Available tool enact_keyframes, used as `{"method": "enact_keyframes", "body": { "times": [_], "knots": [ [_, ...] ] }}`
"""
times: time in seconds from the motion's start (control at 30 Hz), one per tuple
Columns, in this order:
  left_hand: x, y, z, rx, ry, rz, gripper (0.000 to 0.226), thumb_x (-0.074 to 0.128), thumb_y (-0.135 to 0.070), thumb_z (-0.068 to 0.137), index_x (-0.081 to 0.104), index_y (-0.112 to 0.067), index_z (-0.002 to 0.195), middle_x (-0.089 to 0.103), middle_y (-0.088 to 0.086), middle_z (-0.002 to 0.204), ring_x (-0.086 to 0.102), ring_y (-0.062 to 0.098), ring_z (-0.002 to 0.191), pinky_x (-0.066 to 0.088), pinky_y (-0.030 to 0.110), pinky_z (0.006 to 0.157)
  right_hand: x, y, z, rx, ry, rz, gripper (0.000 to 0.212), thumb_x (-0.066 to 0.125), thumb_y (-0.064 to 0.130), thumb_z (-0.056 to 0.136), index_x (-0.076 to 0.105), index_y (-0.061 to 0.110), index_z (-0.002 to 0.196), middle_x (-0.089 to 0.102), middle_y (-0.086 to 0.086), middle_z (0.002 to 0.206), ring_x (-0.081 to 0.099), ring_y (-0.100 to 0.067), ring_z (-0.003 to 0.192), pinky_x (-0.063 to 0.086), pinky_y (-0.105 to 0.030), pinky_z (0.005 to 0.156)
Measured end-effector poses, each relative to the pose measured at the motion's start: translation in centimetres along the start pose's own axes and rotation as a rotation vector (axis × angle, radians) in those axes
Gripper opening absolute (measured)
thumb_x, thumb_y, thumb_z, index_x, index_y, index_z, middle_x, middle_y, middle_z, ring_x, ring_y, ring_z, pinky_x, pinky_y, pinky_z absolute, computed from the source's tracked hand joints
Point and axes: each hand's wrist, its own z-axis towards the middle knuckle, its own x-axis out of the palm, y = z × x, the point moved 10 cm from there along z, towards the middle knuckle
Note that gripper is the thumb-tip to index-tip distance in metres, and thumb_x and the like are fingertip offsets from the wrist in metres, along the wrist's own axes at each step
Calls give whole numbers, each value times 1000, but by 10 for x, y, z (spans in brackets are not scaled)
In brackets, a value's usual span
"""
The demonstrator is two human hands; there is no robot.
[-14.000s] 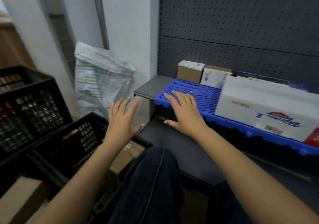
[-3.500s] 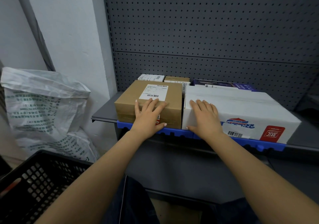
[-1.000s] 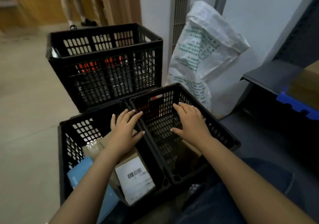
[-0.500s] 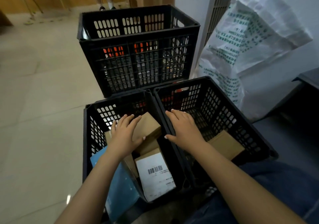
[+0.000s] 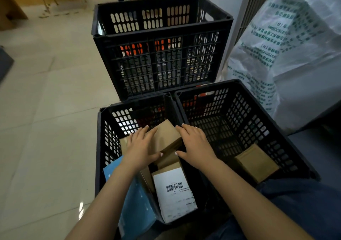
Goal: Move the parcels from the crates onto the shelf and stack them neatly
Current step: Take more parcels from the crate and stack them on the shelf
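Both bare forearms reach forward and down from the bottom of the view into the near left crate (image 5: pixel 100 147). The left hand (image 5: pixel 140 147) lies palm-down with its fingers straight and slightly fanned over the left part of a plain brown cardboard parcel (image 5: pixel 166 136), its thumb stretched out toward the right. The right hand (image 5: pixel 195 145) is also flat and spread, fingers straight and thumb pointing left. It sits at the parcel's right edge, above the wall shared with the near right crate (image 5: pixel 276 127). Whether it presses on the cardboard I cannot tell. The parcel is tilted, resting on top of the other parcels in that crate, its far corner raised. Below it lies a labelled parcel (image 5: pixel 173 193) with a white barcode sticker, and beside that, against the crate's left wall, a blue mailer (image 5: pixel 136 202). One small brown parcel (image 5: pixel 256 163) lies in the right crate, near its close corner. Behind both stands a taller stack of black crates (image 5: pixel 162 31). A white printed sack (image 5: pixel 295 45) leans to the right, on the pale tiled floor (image 5: pixel 46 110).
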Motion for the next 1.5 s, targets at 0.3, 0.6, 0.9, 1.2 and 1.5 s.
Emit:
{"method": "enact_keyframes", "body": {
  "times": [0.3,0.6,0.9,1.2,1.5],
  "knots": [
    [18,0,8,-20,80,-19,94,67,-52,79,8,-32,150,11,2,157,9,23,143,9,43,116,16,-7,-5,12,48,10,83,67,40,84,20,20,149,24,-3,154,19,-21,142,5,-35,117],
    [26,7,10,-55,86,-56,99,71,-51,75,9,-32,150,11,5,157,12,25,142,15,44,117,18,-9,-5,29,45,47,82,68,38,84,20,22,149,24,-2,154,18,-20,142,5,-34,117],
    [14,0,7,-24,6,-131,95,72,-46,76,13,-32,149,15,5,151,15,23,137,26,40,111,14,-10,-6,37,42,52,80,68,38,84,22,21,149,24,-2,154,19,-20,142,5,-34,117],
    [-18,-54,14,122,-79,-158,93,73,-44,75,17,-31,148,16,5,150,12,22,137,26,42,113,-29,-34,-14,92,-34,40,83,69,39,83,20,22,148,24,-5,153,21,-22,140,8,-35,116],
    [12,-203,22,371,7,-139,92,71,-44,77,13,-31,148,11,4,152,7,23,139,23,41,114,-84,-131,-85,312,-80,-66,82,71,38,80,24,23,145,27,-3,150,28,-23,136,18,-34,113]
  ]
}}
